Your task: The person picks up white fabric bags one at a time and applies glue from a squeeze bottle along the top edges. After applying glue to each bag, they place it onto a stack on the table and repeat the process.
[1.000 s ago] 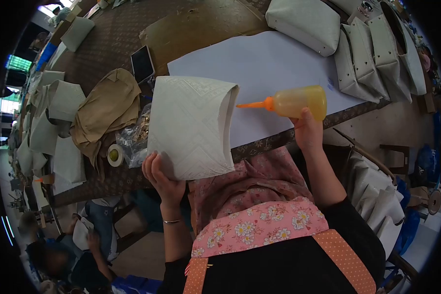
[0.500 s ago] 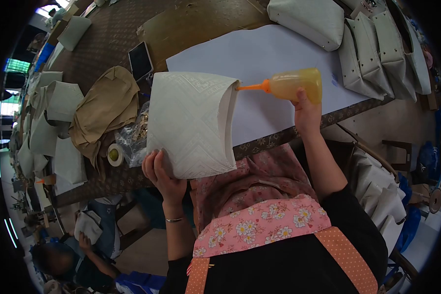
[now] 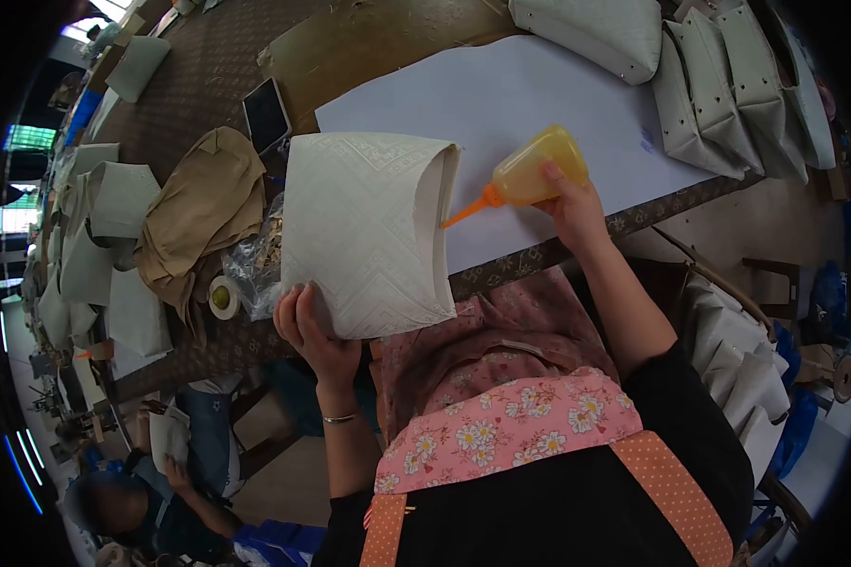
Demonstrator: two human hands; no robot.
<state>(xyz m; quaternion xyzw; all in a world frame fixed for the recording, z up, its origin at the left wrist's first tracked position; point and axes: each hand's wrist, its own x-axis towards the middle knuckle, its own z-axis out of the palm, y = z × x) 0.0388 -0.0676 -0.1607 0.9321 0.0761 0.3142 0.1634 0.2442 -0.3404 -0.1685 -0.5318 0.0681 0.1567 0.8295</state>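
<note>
A white embossed bag body (image 3: pixel 364 231) lies over the table's near edge, its open mouth facing right. My left hand (image 3: pixel 307 321) grips its lower left corner, with the fingers on top and the thumb hidden. In my right hand (image 3: pixel 577 203) is a yellow squeeze bottle (image 3: pixel 544 165), tilted so that its orange nozzle points down and left. The nozzle tip is at the rim of the bag's mouth, about midway along it; I cannot tell whether it touches. White paper (image 3: pixel 501 94) lies beneath the bottle.
Finished-looking white bags (image 3: pixel 719 94) stand at the back right. Brown fabric pieces (image 3: pixel 203 194), a phone (image 3: pixel 267 115), a plastic bag (image 3: pixel 260 265) and a tape roll (image 3: pixel 223 297) lie to the left. A co-worker (image 3: pixel 151 501) sits at lower left holding a white piece.
My right hand has moved the bottle left and tilted it. The nozzle tip has gone from the upper corner of the bag's mouth down along its rim. My left hand keeps its grip.
</note>
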